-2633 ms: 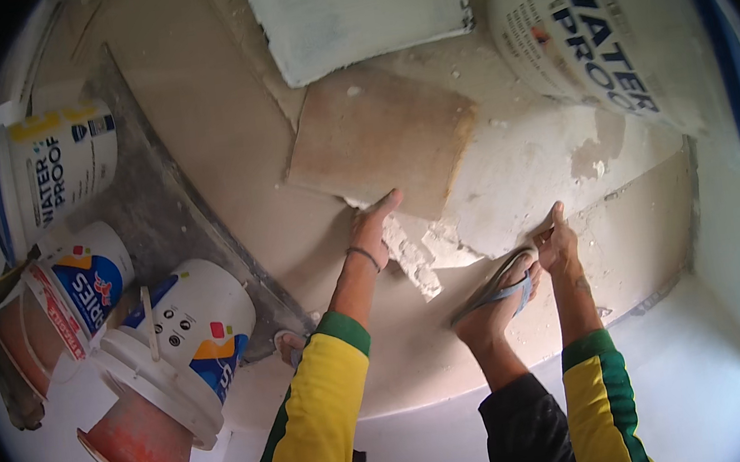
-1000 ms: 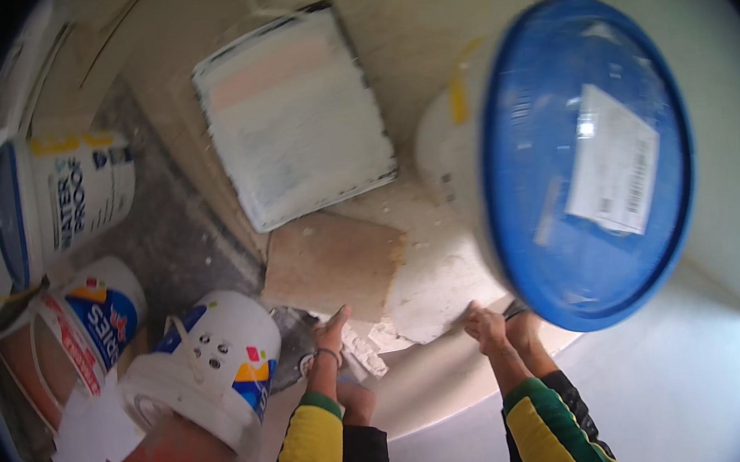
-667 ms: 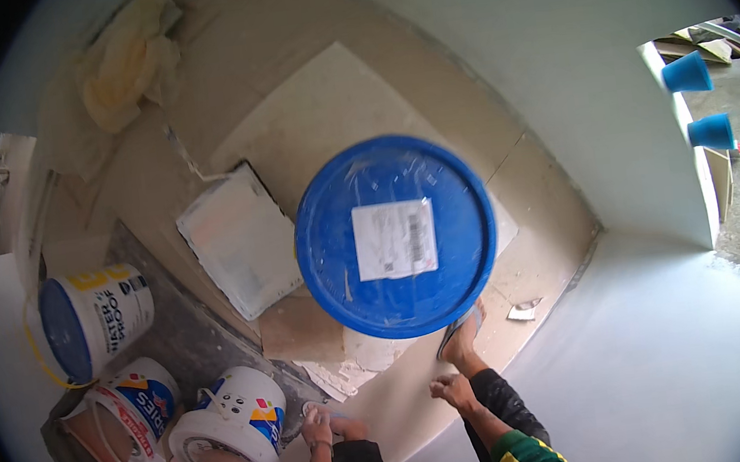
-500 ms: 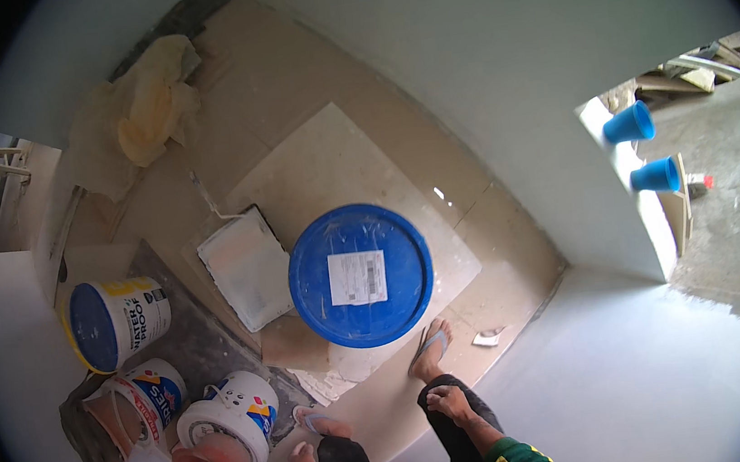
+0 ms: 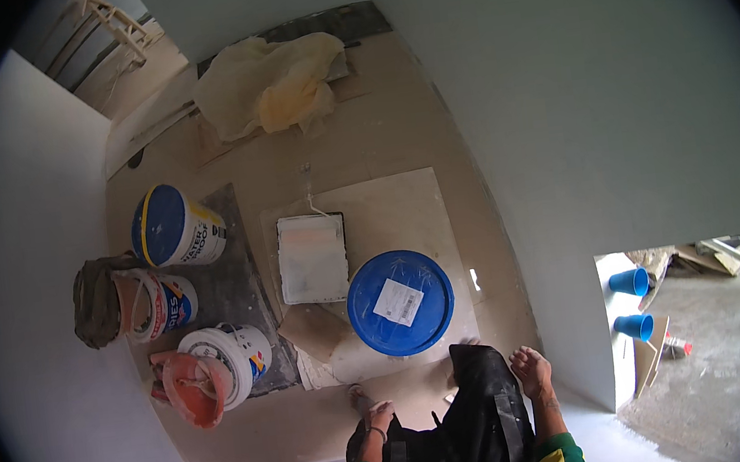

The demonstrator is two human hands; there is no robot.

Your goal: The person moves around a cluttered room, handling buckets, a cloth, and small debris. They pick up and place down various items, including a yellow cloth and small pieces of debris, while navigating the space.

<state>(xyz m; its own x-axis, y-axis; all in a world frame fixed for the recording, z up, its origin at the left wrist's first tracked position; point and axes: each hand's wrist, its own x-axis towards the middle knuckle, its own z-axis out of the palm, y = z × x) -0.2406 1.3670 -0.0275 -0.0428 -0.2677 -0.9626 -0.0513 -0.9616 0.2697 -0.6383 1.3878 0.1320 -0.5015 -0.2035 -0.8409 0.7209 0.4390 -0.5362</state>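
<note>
My left hand (image 5: 380, 415) hangs beside my left knee, its fingers loosely apart and holding nothing. Out past my right knee is my right hand (image 5: 530, 370), empty too, with slightly curled fingers that are not closed. Nearest to both hands is a large bucket with a blue lid (image 5: 371, 318), standing in front of my legs; a white label (image 5: 397, 303) is stuck on the lid. Left of it lies a paint tray (image 5: 314, 269) coated in white, with a roller handle (image 5: 320, 207) reaching over its far edge. Bucket and tray rest on a pale board (image 5: 414, 217).
On the left stand a blue-lidded bucket (image 5: 176, 224), a white bucket (image 5: 164, 305) beside dark cloth (image 5: 100, 303), and another white bucket (image 5: 243, 359) with a reddish container (image 5: 198, 387). Crumpled sheeting (image 5: 266, 78) lies far back. Two blue cups (image 5: 629, 283) sit on the opening's ledge at right.
The view has turned and shifted, so the buckets and tray appear differently placed. Both my hands have moved rightward in view; the right has come away from my knee.
</note>
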